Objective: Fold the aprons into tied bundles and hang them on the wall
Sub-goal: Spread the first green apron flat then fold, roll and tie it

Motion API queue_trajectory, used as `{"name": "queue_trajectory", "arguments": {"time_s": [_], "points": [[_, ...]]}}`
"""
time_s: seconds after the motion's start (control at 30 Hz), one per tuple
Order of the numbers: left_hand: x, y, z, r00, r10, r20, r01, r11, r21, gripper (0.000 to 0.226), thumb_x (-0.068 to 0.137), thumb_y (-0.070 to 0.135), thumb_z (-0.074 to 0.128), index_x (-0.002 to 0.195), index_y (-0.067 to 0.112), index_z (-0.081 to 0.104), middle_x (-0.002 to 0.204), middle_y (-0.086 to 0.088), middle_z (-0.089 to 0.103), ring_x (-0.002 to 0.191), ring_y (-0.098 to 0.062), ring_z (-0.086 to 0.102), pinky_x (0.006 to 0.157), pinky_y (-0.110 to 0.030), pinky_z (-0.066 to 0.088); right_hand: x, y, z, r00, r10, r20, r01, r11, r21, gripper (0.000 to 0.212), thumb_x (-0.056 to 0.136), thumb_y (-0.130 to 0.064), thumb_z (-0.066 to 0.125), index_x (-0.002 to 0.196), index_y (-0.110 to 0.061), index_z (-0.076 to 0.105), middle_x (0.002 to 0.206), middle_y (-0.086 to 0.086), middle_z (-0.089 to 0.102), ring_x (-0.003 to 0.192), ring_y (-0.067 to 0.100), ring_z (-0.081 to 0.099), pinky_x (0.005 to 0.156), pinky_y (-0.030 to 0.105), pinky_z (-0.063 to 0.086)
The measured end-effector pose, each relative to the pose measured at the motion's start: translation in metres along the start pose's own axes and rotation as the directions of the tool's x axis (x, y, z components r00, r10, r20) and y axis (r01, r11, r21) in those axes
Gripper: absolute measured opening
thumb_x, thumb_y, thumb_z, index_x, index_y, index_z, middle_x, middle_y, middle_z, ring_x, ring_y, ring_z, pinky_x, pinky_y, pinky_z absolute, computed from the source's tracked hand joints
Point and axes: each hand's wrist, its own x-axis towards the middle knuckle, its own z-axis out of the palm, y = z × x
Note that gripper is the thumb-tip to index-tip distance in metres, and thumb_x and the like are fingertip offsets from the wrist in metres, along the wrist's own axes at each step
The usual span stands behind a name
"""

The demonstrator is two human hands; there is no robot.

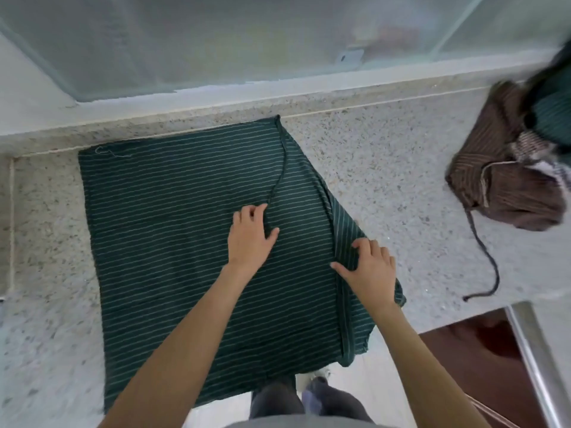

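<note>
A green apron (173,230) of thin-striped woven cloth is spread flat on the speckled stone tabletop (386,168), its near edge hanging over the front. Its right side is folded inward, forming a diagonal flap. A dark cord-like strap (281,162) is laid across the upper part. The left hand (250,236) is pressed on the cloth at the strap's end, fingers bent; whether the strap is pinched cannot be determined. The right hand (370,270) is laid on the flap, fingers loosely extended, nothing gripped. A crumpled brown striped apron (506,186) is located at the far right, 1 dark strap (485,261) trailing from it.
</note>
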Motion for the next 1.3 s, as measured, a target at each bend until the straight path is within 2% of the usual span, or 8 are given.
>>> {"name": "queue_trajectory", "arguments": {"time_s": [0.3,0.5,0.67,0.77,0.93,1.1,1.2,1.3], "points": [[0.021,0.042,-0.026,0.994,-0.11,-0.004,0.1,0.919,-0.382,0.015,0.091,0.025,0.058,0.103,0.018,0.064,0.093,0.003,0.067,0.078,-0.01,0.063,0.076,-0.032,0.055,0.026,0.024,-0.022,0.986,0.09,0.138,-0.141,0.89,0.433,0.017,0.093,-0.015,0.052,0.105,-0.012,0.064,0.093,0.009,0.068,0.081,0.027,0.063,0.07,0.035,0.05],[0.077,0.133,-0.035,0.995,-0.08,0.052,0.095,0.823,-0.561,0.016,0.092,0.021,0.057,0.107,0.015,0.063,0.08,0.004,0.066,0.042,-0.001,0.055,0.042,-0.015,0.045,0.087,0.074,-0.077,0.961,0.174,0.213,-0.271,0.73,0.628,0.009,0.091,-0.018,0.053,0.089,-0.02,0.062,0.088,-0.001,0.062,0.08,0.017,0.055,0.067,0.025,0.034],[0.143,0.202,-0.017,0.984,-0.127,0.124,0.177,0.71,-0.682,0.033,0.097,0.023,0.05,0.125,0.008,0.055,0.103,-0.001,0.066,0.077,-0.009,0.065,0.071,-0.023,0.055,0.157,0.111,-0.086,0.975,-0.027,0.22,-0.08,0.883,0.462,0.018,0.093,-0.018,0.051,0.103,-0.011,0.065,0.098,0.009,0.068,0.092,0.027,0.06,0.072,0.028,0.042],[0.169,0.225,-0.003,0.976,0.042,0.215,0.048,0.916,-0.398,0.047,0.1,0.039,0.037,0.142,0.019,0.037,0.14,-0.005,0.047,0.123,-0.019,0.049,0.099,-0.024,0.034,0.194,0.128,-0.08,0.978,-0.171,0.116,0.139,0.96,0.243,0.02,0.095,-0.019,0.048,0.107,-0.012,0.062,0.102,0.01,0.066,0.091,0.031,0.061,0.072,0.035,0.046],[0.154,0.214,0.012,0.989,0.097,0.111,-0.085,0.99,-0.109,0.044,0.099,0.037,0.037,0.14,0.022,0.038,0.124,-0.002,0.058,0.109,-0.019,0.055,0.093,-0.035,0.044,0.203,0.139,-0.073,0.949,-0.286,-0.129,0.309,0.925,0.22,0.022,0.095,-0.025,0.048,0.102,-0.01,0.062,0.093,0.008,0.063,0.079,0.031,0.062,0.06,0.033,0.045],[0.099,0.175,0.044,0.993,0.12,0.018,-0.121,0.977,0.175,0.052,0.092,0.046,0.047,0.137,0.023,0.04,0.138,-0.004,0.045,0.127,-0.025,0.039,0.104,-0.044,0.033,0.141,0.122,-0.057,0.906,-0.3,0.3,0.318,0.948,-0.011,0.059,0.09,-0.061,0.041,0.137,-0.027,0.03,0.108,0.004,0.053,0.075,0.023,0.06,0.051,0.028,0.042],[0.079,0.168,0.064,0.98,0.023,0.196,-0.073,0.964,0.254,0.08,0.081,0.069,0.045,0.147,0.033,0.018,0.156,-0.002,0.01,0.143,-0.027,0.006,0.112,-0.056,0.01,0.124,0.126,-0.043,0.881,-0.325,0.345,0.337,0.941,0.026,0.043,0.093,-0.036,0.05,0.131,-0.022,0.035,0.125,0.01,0.039,0.09,0.027,0.056,0.057,0.032,0.039],[0.077,0.166,0.073,0.966,-0.006,0.258,-0.053,0.974,0.221,0.095,0.073,0.076,0.049,0.148,0.038,0.005,0.156,0.003,-0.016,0.142,-0.025,-0.018,0.109,-0.063,-0.006,0.133,0.146,-0.047,0.87,-0.394,0.298,0.345,0.916,0.203,0.023,0.091,-0.009,0.048,0.113,-0.014,0.046,0.131,0.01,0.036,0.079,0.027,0.051,0.059,0.033,0.036]]}}
